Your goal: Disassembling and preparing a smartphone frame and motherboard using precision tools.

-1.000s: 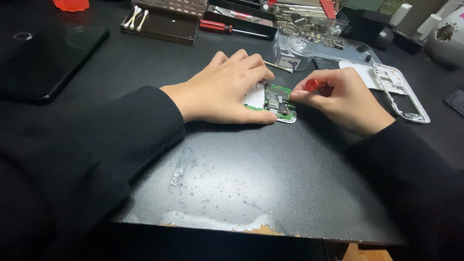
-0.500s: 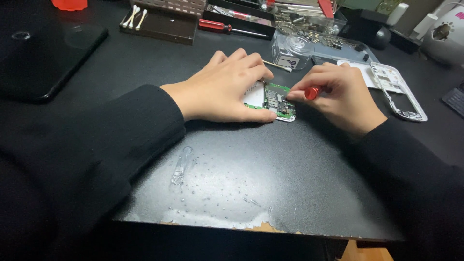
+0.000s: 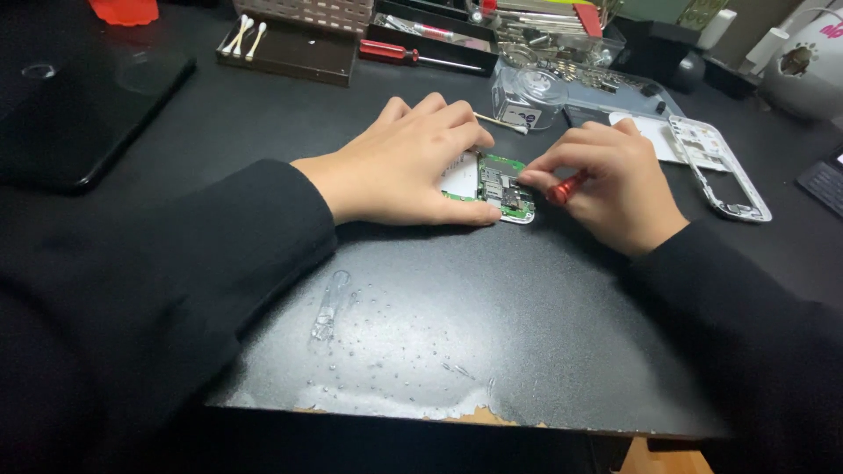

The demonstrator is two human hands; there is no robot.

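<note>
An opened phone with a green circuit board lies flat on the black mat in the middle of the head view. My left hand rests palm down over its left part, thumb along its near edge, fingers pressing it to the mat. My right hand pinches a small red-handled screwdriver whose tip meets the right side of the board. Both sleeves are black.
A white phone frame lies right of my right hand. Behind are a clear round container, a red-handled screwdriver, a tray with cotton swabs and a parts box. A dark tablet lies far left. The mat's near edge is worn.
My right hand has shifted slightly left and turned, bringing the red screwdriver closer onto the board. The left hand has stayed pressed on the phone.
</note>
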